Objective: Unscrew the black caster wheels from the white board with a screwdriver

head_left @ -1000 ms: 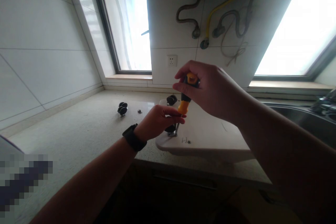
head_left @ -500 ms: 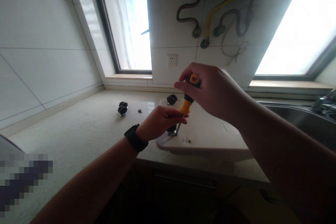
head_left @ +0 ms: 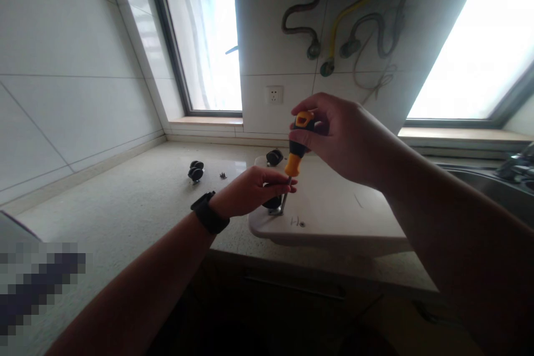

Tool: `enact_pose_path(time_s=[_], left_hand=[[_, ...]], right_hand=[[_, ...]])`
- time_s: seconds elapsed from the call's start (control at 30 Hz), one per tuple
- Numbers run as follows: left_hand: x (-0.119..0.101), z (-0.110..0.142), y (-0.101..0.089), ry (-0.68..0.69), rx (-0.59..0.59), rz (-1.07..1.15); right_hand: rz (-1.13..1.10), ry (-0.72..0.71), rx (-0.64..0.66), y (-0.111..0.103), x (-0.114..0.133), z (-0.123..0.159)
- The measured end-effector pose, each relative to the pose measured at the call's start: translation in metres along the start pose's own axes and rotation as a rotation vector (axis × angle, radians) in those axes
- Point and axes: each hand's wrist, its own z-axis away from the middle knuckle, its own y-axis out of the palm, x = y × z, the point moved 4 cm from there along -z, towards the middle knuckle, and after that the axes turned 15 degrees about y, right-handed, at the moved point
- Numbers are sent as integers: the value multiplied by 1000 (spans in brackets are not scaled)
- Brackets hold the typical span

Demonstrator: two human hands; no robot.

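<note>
My right hand grips the black and yellow handle of a screwdriver, which slants down with its tip at the metal plate of a caster wheel. My left hand pinches the screwdriver's shaft just below the handle. That caster sits on a corner of a white plastic panel and is partly hidden by my left hand. A second caster stands at the panel's far corner. Left of the panel, loose casters and a small heap of dark screws lie on the countertop.
A steel sink with a faucet is at the right. The tiled wall behind bears a socket and hoses, between two windows. A drawer handle shows below the counter's front edge. Part of the lower left is pixelated.
My right hand has turned and its fingers have opened somewhat around the handle, which now stands a little more upright. My left hand stays at the shaft; its wrist has shifted slightly left.
</note>
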Motion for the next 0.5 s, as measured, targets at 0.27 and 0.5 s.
enact_pose_path(time_s=[0.27,0.5], left_hand=[[3,0,4,-50,-93,-17],[4,0,2,-45,-190,-164]], right_hand=[[67,49,42,1,0,3],[144,-31,8,-1,14,2]])
